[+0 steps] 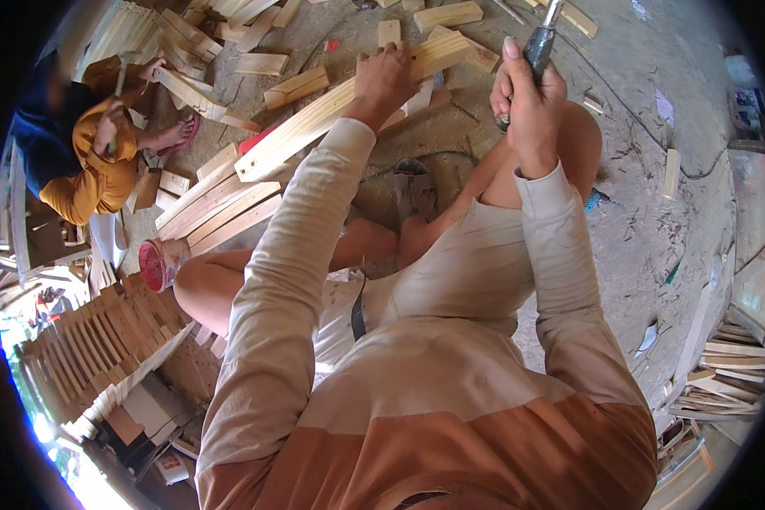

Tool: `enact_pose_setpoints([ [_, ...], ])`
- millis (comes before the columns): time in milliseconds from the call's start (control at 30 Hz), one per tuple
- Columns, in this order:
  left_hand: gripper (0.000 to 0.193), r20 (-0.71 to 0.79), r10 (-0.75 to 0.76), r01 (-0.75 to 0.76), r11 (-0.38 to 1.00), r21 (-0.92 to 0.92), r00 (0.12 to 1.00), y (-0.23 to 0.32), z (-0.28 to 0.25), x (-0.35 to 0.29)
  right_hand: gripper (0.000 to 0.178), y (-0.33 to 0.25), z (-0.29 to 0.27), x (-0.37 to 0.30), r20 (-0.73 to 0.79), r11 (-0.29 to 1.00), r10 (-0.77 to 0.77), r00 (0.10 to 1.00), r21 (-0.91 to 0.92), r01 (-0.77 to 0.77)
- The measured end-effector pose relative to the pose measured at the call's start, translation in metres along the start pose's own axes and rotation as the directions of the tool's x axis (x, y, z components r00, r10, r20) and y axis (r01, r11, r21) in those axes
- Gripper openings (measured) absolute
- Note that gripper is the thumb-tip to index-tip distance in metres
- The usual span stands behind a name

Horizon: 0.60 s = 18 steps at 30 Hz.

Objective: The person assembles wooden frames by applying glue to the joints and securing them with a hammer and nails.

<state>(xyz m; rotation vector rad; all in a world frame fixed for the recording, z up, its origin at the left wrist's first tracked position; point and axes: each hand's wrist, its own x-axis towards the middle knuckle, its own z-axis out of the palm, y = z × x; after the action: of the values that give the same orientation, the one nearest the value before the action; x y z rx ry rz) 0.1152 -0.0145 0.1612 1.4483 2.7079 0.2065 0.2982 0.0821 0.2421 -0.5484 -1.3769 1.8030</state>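
Note:
A long pale wooden plank (293,126) slants across in front of me, with small dark holes or nail marks at both ends. Over its far half, my left hand (384,81) is closed on it, palm down. My right hand (531,98) grips a tool with a black handle (538,53) and a shiny metal shaft, raised above my right knee. The tool's far end is cut off by the upper edge, so its kind is not certain. Under the plank's near end lie several more planks (225,208), side by side.
Wood blocks (297,87) litter the floor ahead. At left, another person (93,144) sits holding a stick-like tool and a wooden piece. A reddish container (155,265) stands by my left knee. A dark cable (646,127) crosses the floor at right; wood strips (735,365) are stacked at lower right.

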Motion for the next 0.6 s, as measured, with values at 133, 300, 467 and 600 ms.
enact_pose_setpoints([
  [133,0.054,-0.004,-0.017,0.017,0.999,-0.045,1.000,-0.005,0.002,0.003,0.033,0.004,-0.007,0.001,0.021,0.995,0.014,1.000,-0.097,-0.012],
  [300,0.048,-0.058,-0.001,-0.002,0.999,-0.050,0.998,-0.006,0.008,0.000,0.032,0.011,-0.011,0.006,0.068,0.975,0.060,0.996,-0.218,-0.044],
  [467,0.046,-0.074,-0.019,0.013,0.997,-0.081,0.997,-0.004,0.009,0.001,0.029,0.016,-0.014,0.007,0.076,0.950,0.118,0.990,-0.298,-0.091],
  [600,0.047,-0.053,-0.014,0.009,0.995,-0.098,0.999,-0.008,0.012,0.002,0.027,0.015,-0.013,0.006,0.091,0.946,0.122,0.988,-0.311,-0.088],
])
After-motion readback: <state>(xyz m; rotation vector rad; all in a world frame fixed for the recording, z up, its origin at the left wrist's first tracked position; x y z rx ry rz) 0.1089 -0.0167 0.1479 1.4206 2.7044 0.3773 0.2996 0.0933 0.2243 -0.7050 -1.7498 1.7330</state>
